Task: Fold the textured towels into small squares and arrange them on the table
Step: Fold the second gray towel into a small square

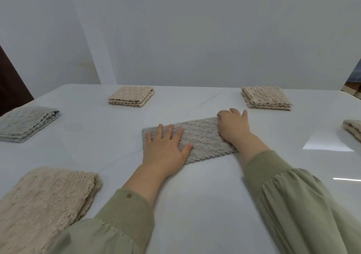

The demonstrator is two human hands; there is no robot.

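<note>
Strip towel (201, 135) at mid-table, grey-beige, waffle-textured, folded into a long band lying flat and running left-near to right-far. Left hand (166, 146) flat on the band's left end, palm down, fingers straight and spread, thumb out to the right along the near edge; grip fully open, pressing only, nothing held. Right hand (233, 126) on the band's right end, fingers bent down over the far right corner, thumb sticking out to the right; grip partly closed at that corner, but cannot tell whether pinching the cloth or just pressing it. Both hands touching the same towel, well apart, bare cloth between them. Olive-green sleeves (293, 195) on both arms, ribbed cuffs, coming in from the near edge. White glossy table (195, 199) under everything. Around the band: beige square (131, 96) folded small, far side left of centre; second beige square (265, 98) folded small, far side right, near the right hand but not touching; grey-blue towel (25, 124) folded, at the left edge; fluffy beige towel (45, 201) folded over, bigger in view, near-left just beside the left sleeve; one more beige folded towel (353, 127) cut off by the right frame edge. Plain white wall (195, 29) behind the table.
</note>
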